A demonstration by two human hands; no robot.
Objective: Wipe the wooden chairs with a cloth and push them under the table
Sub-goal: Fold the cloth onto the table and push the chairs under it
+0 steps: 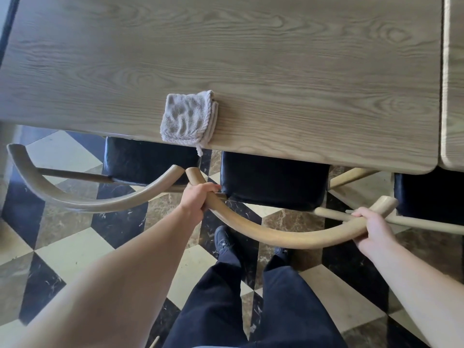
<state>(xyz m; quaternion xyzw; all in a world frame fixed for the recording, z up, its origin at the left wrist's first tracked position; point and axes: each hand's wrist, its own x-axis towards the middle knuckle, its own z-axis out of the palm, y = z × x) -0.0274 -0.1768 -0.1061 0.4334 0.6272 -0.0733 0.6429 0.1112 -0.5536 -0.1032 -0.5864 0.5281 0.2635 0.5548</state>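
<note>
A wooden chair with a curved back rail (276, 238) and a black seat (273, 182) stands in front of me, its seat partly under the wooden table (251, 59). My left hand (197, 199) grips the rail near its left end. My right hand (374, 231) grips the rail near its right end. A folded grey cloth (188, 119) lies on the table at its near edge, untouched by either hand. A second chair of the same kind (88, 199) stands to the left, its black seat (148, 159) mostly beneath the table.
A third black seat (426, 194) shows at the right under a second tabletop (454, 84). The floor (70, 247) has a black, cream and brown diamond pattern. My legs and dark shoes (223, 239) stand just behind the middle chair.
</note>
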